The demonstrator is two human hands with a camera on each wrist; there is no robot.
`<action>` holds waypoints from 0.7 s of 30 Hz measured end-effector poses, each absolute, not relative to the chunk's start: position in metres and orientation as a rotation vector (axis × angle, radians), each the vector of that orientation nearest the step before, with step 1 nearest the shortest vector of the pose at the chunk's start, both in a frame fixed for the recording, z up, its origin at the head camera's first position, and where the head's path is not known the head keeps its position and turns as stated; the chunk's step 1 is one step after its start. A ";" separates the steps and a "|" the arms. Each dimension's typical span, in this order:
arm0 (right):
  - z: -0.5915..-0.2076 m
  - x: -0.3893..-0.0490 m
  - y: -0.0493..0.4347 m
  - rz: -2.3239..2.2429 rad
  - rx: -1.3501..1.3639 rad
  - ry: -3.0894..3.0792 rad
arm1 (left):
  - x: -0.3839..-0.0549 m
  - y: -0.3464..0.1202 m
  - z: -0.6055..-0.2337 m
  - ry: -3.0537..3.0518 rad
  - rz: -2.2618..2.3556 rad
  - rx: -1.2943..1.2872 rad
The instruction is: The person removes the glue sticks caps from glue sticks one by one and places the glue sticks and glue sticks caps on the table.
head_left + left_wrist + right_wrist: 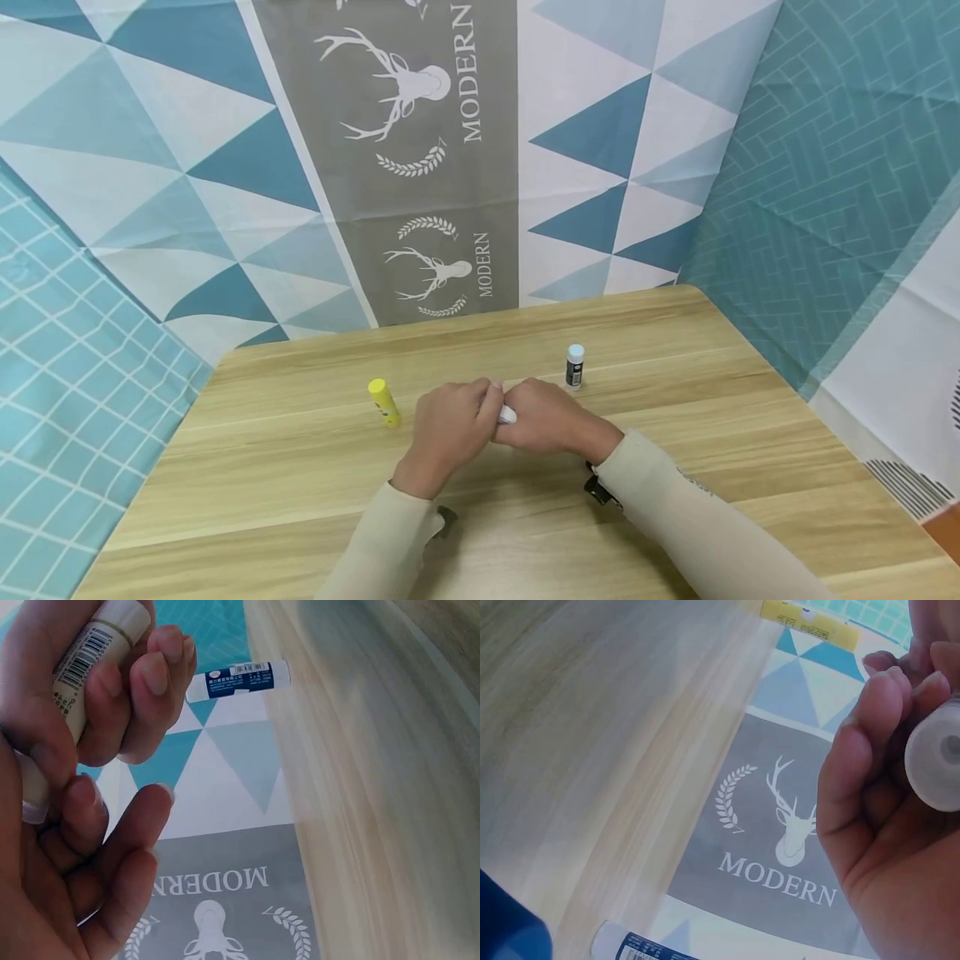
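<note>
We locate the white tube [507, 414] between the two hands, above the near-middle area of the worktop [225, 492]. The right hand [543, 417] grasps the tube, its fingers curled around the body — in the left wrist view, we read a barcode label between those fingers. The left hand [453, 421] grasps the other end, which is largely hidden by the fingers; the two hands meet at the tube. In the right wrist view, we observe one round, whitish end of the tube. On the worktop, we find a yellow stick [385, 403] standing to the left of the hands, and a dark-labelled tube with a white cap [574, 367] standing beyond the right hand — both apart from the hands. Behind the worktop hangs a patterned sheet [480, 183] lettered MODERN.
</note>
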State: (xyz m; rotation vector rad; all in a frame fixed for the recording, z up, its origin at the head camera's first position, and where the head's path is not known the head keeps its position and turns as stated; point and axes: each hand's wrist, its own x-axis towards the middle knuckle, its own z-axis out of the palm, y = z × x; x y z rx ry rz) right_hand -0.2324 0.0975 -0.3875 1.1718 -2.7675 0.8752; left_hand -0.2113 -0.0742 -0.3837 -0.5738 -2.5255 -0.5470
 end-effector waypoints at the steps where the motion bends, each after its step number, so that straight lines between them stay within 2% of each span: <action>1: -0.388 -0.232 0.098 0.874 1.174 -2.767 | -0.211 -0.074 -0.383 -2.516 -0.544 -0.568; 21: -0.387 -0.230 0.099 0.942 1.130 -2.804 | -0.211 -0.076 -0.383 -2.544 -0.626 -0.560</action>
